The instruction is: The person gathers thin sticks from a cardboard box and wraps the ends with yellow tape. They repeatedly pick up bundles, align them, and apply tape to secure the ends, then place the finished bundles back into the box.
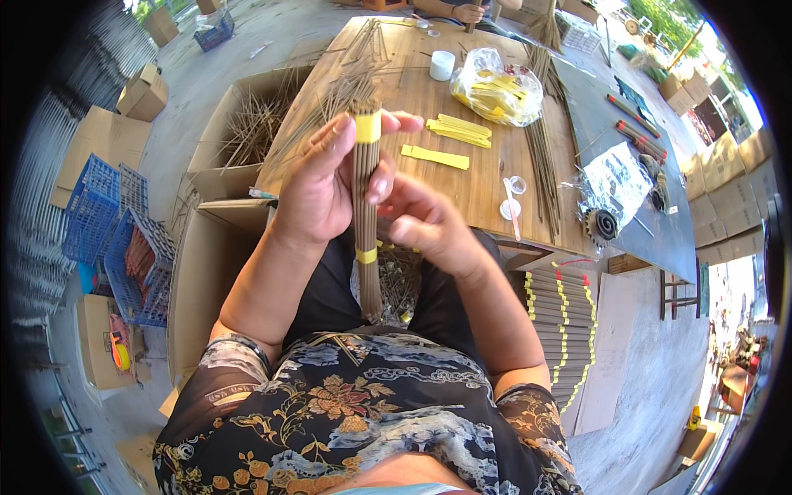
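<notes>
My left hand (320,177) is closed around a bundle of thin brown sticks (365,219), held upright in front of my lap. One yellow paper band wraps the bundle near its top, another lower down; the lower end looks frayed. Beside the bundle's middle is my right hand (433,227), slightly blurred, thumb and fingers apart, with nothing seen between them. Whether its fingertips touch the sticks I cannot tell. On the wooden table (396,194) ahead lie yellow paper strips (437,157) and a small white dish (511,209) with a flat stick across it.
A plastic bag of yellow strips (497,87) and a white tub (442,65) stand farther back. Loose sticks fill a carton (260,115) at left, near blue crates (136,264). Banded bundles (561,330) lie at lower right. Another person's hand (469,13) shows across the table.
</notes>
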`<state>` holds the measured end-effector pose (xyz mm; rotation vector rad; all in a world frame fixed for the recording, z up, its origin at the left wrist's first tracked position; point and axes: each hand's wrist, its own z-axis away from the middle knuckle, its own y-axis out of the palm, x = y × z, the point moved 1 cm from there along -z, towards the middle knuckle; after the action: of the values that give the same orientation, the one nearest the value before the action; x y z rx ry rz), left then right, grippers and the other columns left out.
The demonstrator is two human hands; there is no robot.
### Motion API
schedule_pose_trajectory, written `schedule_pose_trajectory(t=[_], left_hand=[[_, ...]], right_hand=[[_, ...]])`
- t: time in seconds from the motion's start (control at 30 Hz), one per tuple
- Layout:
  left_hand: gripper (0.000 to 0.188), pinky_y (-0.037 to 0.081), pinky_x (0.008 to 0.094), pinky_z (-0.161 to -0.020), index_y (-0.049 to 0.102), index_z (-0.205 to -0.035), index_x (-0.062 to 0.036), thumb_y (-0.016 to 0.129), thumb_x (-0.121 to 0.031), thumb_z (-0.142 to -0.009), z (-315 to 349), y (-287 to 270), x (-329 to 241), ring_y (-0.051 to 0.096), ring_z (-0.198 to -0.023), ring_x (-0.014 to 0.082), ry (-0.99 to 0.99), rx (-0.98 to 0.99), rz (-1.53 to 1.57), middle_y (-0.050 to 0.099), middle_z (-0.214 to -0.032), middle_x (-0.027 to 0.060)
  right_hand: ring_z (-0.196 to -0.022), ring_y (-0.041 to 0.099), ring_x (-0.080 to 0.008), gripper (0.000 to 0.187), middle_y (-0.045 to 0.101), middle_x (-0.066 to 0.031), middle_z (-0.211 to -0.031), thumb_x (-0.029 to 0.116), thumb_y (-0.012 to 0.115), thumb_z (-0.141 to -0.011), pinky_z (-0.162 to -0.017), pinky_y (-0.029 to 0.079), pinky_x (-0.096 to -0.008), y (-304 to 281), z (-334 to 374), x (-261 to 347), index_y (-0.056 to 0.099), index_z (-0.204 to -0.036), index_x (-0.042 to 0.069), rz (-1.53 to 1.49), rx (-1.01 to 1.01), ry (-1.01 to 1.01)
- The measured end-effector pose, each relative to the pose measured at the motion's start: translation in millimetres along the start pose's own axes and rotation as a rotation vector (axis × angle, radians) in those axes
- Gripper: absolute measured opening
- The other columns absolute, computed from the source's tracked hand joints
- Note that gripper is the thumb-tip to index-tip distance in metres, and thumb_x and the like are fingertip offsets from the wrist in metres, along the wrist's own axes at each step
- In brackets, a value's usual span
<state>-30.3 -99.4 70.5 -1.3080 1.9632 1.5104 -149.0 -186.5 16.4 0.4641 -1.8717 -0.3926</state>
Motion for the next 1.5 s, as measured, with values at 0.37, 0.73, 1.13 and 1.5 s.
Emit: schedule_pose_trajectory(t=[0.37,0.73,1.13,1.5], left_hand=[[0.023,0.05,0.0306,-0.07,0.057,-0.097,-0.0012,0.051,-0.021,-0.089,-0.9,-3.4,-17.8,0.06,-0.077,0.0179,0.048,-0.222,-0.14,0.057,-0.103,0.0172],[0.02,0.05,0.0296,-0.066,0.056,-0.097,-0.003,0.059,-0.018,-0.084,-4.2,-0.4,-4.6,0.061,-0.072,0.0169,0.105,-0.346,-0.38,0.061,-0.086,0.0106],[0.024,0.049,0.0286,-0.058,0.059,-0.081,-0.0047,0.06,-0.029,-0.083,-28.3,-30.3,-48.4,0.06,-0.063,0.018,0.142,-0.463,-0.301,0.062,-0.073,0.01],[0.024,0.036,0.0215,-0.041,0.054,-0.092,-0.0065,0.054,-0.03,-0.087,-31.9,-22.5,-47.5,0.04,-0.043,0.0069,0.107,-0.479,0.031,0.043,-0.054,-0.0027]], right_hand=[[-0.079,0.054,-0.0076,0.025,0.058,-0.0017,-0.085,0.015,0.057,-0.086,-0.074,0.044,-0.022,16.4,2.1,-23.1,0.053,-0.105,-0.001,0.148,-0.141,0.135],[-0.08,0.053,-0.0069,0.025,0.058,-0.0016,-0.084,0.017,0.056,-0.087,-0.075,0.043,-0.0204,15.6,0.0,-27.9,0.053,-0.104,-0.001,0.563,-0.264,0.17],[-0.062,0.046,-0.0063,0.032,0.048,0.0016,-0.068,0.024,0.069,-0.078,-0.056,0.04,-0.021,16.0,1.5,-39.0,0.05,-0.093,0.003,0.506,-0.367,0.314],[-0.043,0.04,-0.005,0.027,0.042,0.0035,-0.055,0.026,0.064,-0.082,-0.04,0.033,-0.0185,27.7,4.2,-30.7,0.045,-0.079,0.007,0.152,-0.209,0.366]])
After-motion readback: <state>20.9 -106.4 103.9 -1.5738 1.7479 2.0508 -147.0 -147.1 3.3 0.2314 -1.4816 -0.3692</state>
